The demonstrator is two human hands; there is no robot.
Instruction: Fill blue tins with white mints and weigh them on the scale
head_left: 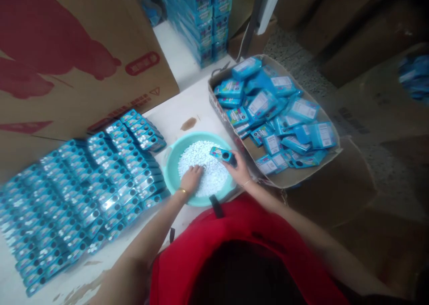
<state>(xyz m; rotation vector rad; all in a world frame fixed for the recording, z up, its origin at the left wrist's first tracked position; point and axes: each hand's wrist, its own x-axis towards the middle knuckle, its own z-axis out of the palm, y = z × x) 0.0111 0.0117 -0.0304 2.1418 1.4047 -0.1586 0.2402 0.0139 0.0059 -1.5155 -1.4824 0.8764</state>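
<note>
A turquoise basin (170,173) holds many small white pellets (208,180). My left hand (191,178) reaches into it from the left, fingers bent together and down against the pellets; whatever lies between the fingertips is hidden. My right hand (238,169) is closed around a small blue box (220,154) with a dark round spot at one end, held tilted above the basin's right side. Left of the basin, rows of similar blue boxes (110,202) stand packed close together. An open carton (231,131) at the right is heaped with blue packets (263,104).
A big brown cardboard box (134,28) with red print stands at the back left. Tall stacks of wrapped blue packs (204,23) rise behind the white table (192,102). Scissors (221,68) lie beside the carton's far corner. More cardboard stands at the right.
</note>
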